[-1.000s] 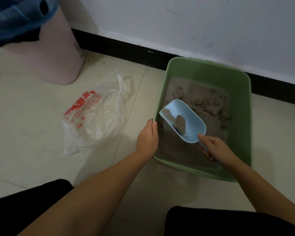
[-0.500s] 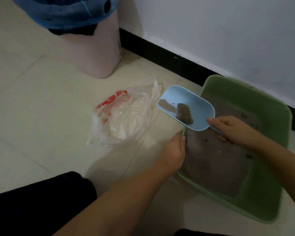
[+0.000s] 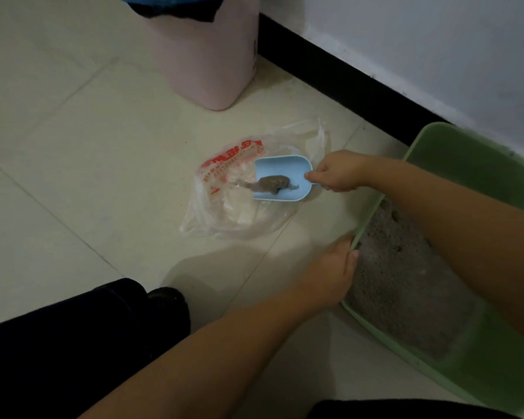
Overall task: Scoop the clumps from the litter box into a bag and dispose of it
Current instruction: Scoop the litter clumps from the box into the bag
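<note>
Scoop [image 3: 285, 176]: pale blue plastic, carrying one grey-brown clump [image 3: 273, 183], over the clear red-printed bag [image 3: 239, 204] on the floor; right hand [image 3: 339, 173] grips its handle. Left hand [image 3: 330, 273] grips the green litter box [image 3: 436, 355] rim.

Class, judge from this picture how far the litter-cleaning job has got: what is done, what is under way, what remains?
Done: a clump sits in the blue scoop.
In hand: the right hand holds the scoop over the plastic bag on the floor; the left hand grips the green litter box rim.
Left: tipping the clump into the bag, and disposing of the bag.
</note>
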A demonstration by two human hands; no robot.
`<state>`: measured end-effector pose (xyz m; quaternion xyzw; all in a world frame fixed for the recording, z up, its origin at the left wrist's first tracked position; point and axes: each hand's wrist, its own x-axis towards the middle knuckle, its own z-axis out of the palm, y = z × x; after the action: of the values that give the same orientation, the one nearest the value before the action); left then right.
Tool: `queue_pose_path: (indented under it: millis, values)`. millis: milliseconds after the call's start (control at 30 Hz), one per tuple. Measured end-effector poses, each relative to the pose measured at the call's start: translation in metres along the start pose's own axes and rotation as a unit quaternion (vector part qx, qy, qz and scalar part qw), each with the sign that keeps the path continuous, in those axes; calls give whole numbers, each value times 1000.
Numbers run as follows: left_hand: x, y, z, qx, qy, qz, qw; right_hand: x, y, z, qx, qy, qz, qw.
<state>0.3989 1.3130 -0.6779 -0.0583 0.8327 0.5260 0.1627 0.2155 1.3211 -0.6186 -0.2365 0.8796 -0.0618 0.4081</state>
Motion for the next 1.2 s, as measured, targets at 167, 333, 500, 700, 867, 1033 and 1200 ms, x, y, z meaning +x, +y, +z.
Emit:
queue_pose_path:
  millis: [167,333,500,700,867,1033,1200]
  values:
    - [-4,1,-2,8,-6,6,1000,-3,-20,-11,-66,-14,3,998]
    - [-5,3,-3,19,-10,3,1000,-15,-51,-31,-224,12,-27,974]
    - [-8,7,-5,22,4,13,1000,-44,-63,-37,-363,155,-53,917]
    - [-5,9,-5,55,-5,27,998,-122,18,-44,10,163,-23,986]
    - [9,15,0,64,13,24,998,-212,130,-4,63,250,197,946]
    - [36,31,-3,71,28,20,997,-261,195,62,63,121,410,902]
    - [47,34,-2,93,35,20,995,-243,192,100,96,145,391,904]
